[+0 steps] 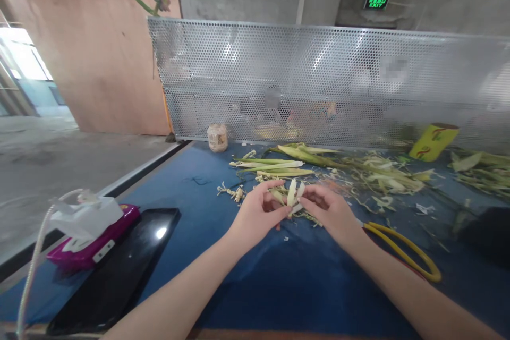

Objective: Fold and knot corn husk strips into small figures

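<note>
Pale corn husk strips (292,192) stand up between my two hands above the blue table. My left hand (258,213) has its fingers curled and its thumb pressed against the base of the strips. From the other side, my right hand (330,209) pinches the strips between thumb and fingers; some fingertips are hidden. Just beyond lie several green-white husk leaves (271,167) and a small knotted husk piece (233,192). Shredded husk scraps lie under and around the hands. Beside my right wrist is a tool with yellow looped handles (414,255).
A black phone or tablet (119,271) and a purple power strip (93,239) with a white charger lie left. A wrapped roll (217,138) and a yellow can (433,142) stand near the perforated metal screen (255,79). Husk heaps (382,172) cover the right back.
</note>
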A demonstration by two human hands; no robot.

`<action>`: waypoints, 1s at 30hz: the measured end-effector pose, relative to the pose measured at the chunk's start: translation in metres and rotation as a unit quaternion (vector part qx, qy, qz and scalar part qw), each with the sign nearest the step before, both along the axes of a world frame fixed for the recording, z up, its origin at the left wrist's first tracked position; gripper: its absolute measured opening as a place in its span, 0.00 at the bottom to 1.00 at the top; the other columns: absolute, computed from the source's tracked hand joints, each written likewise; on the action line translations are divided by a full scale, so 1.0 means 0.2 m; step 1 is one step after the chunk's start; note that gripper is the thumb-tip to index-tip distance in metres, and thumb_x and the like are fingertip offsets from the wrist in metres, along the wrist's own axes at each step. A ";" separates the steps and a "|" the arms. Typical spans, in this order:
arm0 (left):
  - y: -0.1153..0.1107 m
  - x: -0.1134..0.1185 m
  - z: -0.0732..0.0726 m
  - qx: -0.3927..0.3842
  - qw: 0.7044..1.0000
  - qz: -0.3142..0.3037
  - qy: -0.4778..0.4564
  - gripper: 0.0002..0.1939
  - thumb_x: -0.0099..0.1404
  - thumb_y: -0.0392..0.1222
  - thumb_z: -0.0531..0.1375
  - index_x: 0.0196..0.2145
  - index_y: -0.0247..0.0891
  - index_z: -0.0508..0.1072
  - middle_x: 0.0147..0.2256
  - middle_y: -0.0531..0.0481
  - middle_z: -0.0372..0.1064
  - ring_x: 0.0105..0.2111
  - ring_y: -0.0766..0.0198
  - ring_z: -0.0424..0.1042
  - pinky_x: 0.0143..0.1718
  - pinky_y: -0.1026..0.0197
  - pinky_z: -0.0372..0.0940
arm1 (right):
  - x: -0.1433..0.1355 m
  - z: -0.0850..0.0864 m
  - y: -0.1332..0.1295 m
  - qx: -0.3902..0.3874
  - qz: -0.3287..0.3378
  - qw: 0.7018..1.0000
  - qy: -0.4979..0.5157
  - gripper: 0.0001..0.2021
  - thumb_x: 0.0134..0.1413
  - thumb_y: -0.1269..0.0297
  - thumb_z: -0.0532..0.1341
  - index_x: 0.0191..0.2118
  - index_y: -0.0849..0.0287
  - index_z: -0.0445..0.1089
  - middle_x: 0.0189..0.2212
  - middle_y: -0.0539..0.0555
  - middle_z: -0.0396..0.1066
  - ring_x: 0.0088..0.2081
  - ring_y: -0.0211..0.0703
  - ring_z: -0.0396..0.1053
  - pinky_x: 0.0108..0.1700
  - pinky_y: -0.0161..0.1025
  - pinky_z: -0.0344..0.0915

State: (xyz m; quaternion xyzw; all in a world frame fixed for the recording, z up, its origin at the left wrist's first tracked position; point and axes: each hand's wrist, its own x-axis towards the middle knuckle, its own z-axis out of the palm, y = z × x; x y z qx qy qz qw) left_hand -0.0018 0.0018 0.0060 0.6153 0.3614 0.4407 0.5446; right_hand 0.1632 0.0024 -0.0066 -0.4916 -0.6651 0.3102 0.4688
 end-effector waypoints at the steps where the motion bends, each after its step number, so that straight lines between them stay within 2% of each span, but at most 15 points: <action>1: 0.00 0.00 0.00 -0.006 1.000 -0.004 -0.005 0.28 0.50 0.37 0.62 0.49 0.32 0.59 0.22 0.55 0.66 0.17 0.72 0.61 0.20 0.65 0.61 | 0.00 0.00 0.00 0.004 -0.008 1.000 0.014 0.10 0.45 0.58 0.59 0.33 0.57 0.68 0.29 0.51 0.71 0.31 0.42 0.68 0.33 0.37 0.63; 5: 0.01 0.01 -0.01 -0.032 0.999 -0.015 -0.024 0.28 0.50 0.38 0.62 0.48 0.31 0.59 0.21 0.55 0.67 0.16 0.72 0.62 0.19 0.66 0.60 | 0.02 0.01 0.00 0.030 -0.034 0.999 0.025 0.08 0.46 0.59 0.59 0.29 0.58 0.67 0.26 0.51 0.70 0.30 0.43 0.68 0.34 0.38 0.63; 8: 0.01 0.00 0.00 -0.051 0.998 0.012 -0.029 0.27 0.49 0.37 0.63 0.47 0.30 0.60 0.21 0.54 0.68 0.17 0.71 0.63 0.18 0.67 0.59 | 0.01 0.02 -0.03 0.122 -0.060 0.990 -0.034 0.05 0.47 0.62 0.59 0.26 0.57 0.66 0.24 0.51 0.68 0.30 0.43 0.66 0.33 0.38 0.63; 10: 0.01 0.00 0.00 -0.054 0.998 0.021 -0.023 0.28 0.48 0.36 0.63 0.47 0.30 0.60 0.21 0.54 0.68 0.18 0.70 0.64 0.17 0.68 0.58 | 0.00 0.03 -0.05 0.203 -0.032 0.975 -0.085 0.04 0.48 0.64 0.59 0.25 0.56 0.67 0.26 0.52 0.69 0.31 0.43 0.67 0.36 0.40 0.63; 12: 0.00 0.00 -0.01 -0.042 0.999 0.015 0.003 0.29 0.47 0.36 0.64 0.47 0.31 0.60 0.20 0.55 0.67 0.17 0.70 0.64 0.16 0.68 0.58 | 0.00 0.03 -0.06 0.249 0.004 0.960 -0.129 0.04 0.49 0.66 0.59 0.25 0.54 0.67 0.27 0.52 0.71 0.31 0.44 0.68 0.37 0.41 0.64; 17: -0.02 0.02 -0.02 -0.007 0.998 -0.003 0.067 0.33 0.46 0.33 0.63 0.51 0.31 0.59 0.20 0.55 0.66 0.18 0.69 0.63 0.18 0.66 0.60 | -0.01 0.00 -0.06 0.245 0.021 0.951 -0.190 0.03 0.50 0.66 0.59 0.29 0.53 0.70 0.28 0.51 0.72 0.30 0.43 0.69 0.35 0.39 0.65; 20: -0.04 0.02 -0.02 -0.021 0.998 -0.028 0.060 0.41 0.47 0.32 0.62 0.58 0.33 0.50 0.22 0.55 0.67 0.17 0.69 0.63 0.20 0.65 0.61 | 0.00 0.00 -0.05 0.259 0.058 0.943 -0.201 0.03 0.50 0.66 0.59 0.31 0.53 0.70 0.30 0.52 0.72 0.33 0.42 0.69 0.37 0.39 0.64; 23: -0.05 0.00 -0.03 -0.031 0.996 -0.072 0.028 0.49 0.48 0.36 0.63 0.61 0.38 0.38 0.27 0.51 0.70 0.23 0.65 0.68 0.23 0.63 0.64 | 0.00 0.01 -0.04 0.191 0.043 0.961 -0.194 0.03 0.48 0.66 0.60 0.31 0.54 0.66 0.25 0.50 0.69 0.26 0.39 0.66 0.29 0.36 0.63; 26: -0.05 0.00 -0.02 -0.034 0.996 -0.080 0.007 0.45 0.53 0.41 0.61 0.61 0.40 0.40 0.27 0.51 0.70 0.22 0.65 0.68 0.24 0.63 0.64 | 0.01 0.02 -0.04 0.121 0.027 0.978 -0.168 0.08 0.46 0.66 0.60 0.34 0.55 0.61 0.22 0.47 0.65 0.20 0.35 0.60 0.24 0.34 0.61; 30: -0.05 0.01 0.01 -0.051 0.997 -0.057 -0.011 0.36 0.57 0.40 0.57 0.60 0.42 0.47 0.23 0.53 0.67 0.17 0.68 0.65 0.23 0.63 0.64 | 0.01 0.02 -0.04 0.125 0.030 0.979 -0.161 0.11 0.46 0.63 0.60 0.38 0.55 0.61 0.22 0.47 0.64 0.21 0.35 0.59 0.26 0.34 0.61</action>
